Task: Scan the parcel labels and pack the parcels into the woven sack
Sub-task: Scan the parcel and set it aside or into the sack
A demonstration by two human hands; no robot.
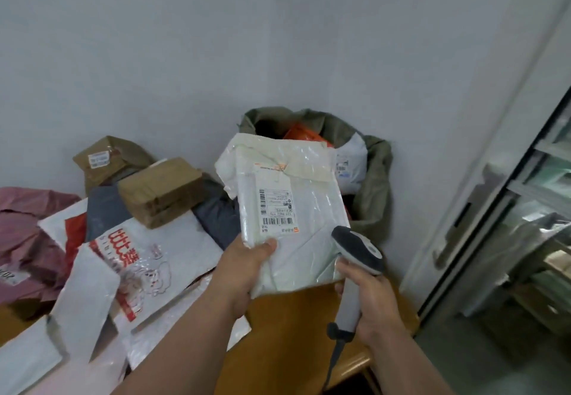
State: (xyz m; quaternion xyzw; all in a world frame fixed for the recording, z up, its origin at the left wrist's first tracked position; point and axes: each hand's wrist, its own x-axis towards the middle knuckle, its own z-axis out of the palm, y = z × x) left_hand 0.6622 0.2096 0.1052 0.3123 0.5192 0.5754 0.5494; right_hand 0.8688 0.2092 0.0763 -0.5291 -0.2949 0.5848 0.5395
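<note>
My left hand [244, 268] grips a white plastic parcel [309, 209] by its lower left corner, thumb on the front, and holds it up with its barcode label [276, 207] facing me. My right hand [367, 305] holds a grey handheld scanner [355, 258] by the handle, its head just below and right of the label. Behind the parcel, against the wall, stands the open green woven sack [375, 178]. An orange parcel [304, 135] and a white one [350, 163] lie inside it.
A wooden table [296, 326] carries a pile of parcels at left: a white mailer with red print [136, 258], brown wrapped boxes [160, 190], dark grey bags [106, 209] and pink bags [24, 234]. A glass-door cabinet [531, 224] stands at right.
</note>
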